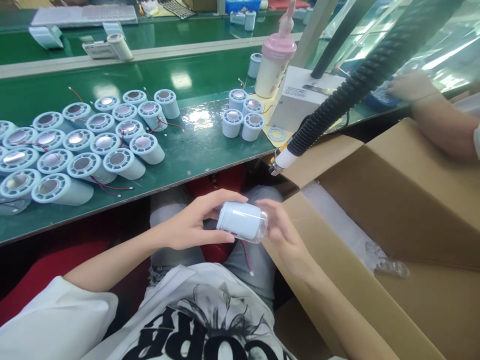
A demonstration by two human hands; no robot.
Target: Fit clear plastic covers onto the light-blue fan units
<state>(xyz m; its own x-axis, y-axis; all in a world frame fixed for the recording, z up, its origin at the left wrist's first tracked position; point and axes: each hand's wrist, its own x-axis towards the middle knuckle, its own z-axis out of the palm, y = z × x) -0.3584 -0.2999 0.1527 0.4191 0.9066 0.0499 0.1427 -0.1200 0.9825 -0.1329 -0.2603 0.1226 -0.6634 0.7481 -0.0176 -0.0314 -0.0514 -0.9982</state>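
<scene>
Over my lap, my left hand (198,220) grips a light blue cylinder (240,220), thumb below and fingers above. The cylinder lies on its side with a clear plastic cover (263,226) around its right end. My right hand (283,230), slightly blurred, has its bent fingers at that covered end. A thin red wire with a white plug (250,272) hangs below the cylinder. On the green bench to the left stand many similar blue cylinders (80,140), with round metallic discs on top and red wires. A smaller group (242,117) stands further right.
An open cardboard box (333,295) at my right holds clear plastic covers (392,265). Above it hangs a black corrugated hose (348,90) with a metal-tipped tool (281,162). A pink-lidded bottle (275,62) and white device (300,97) stand behind. A co-worker's arm (431,110) reaches in at right.
</scene>
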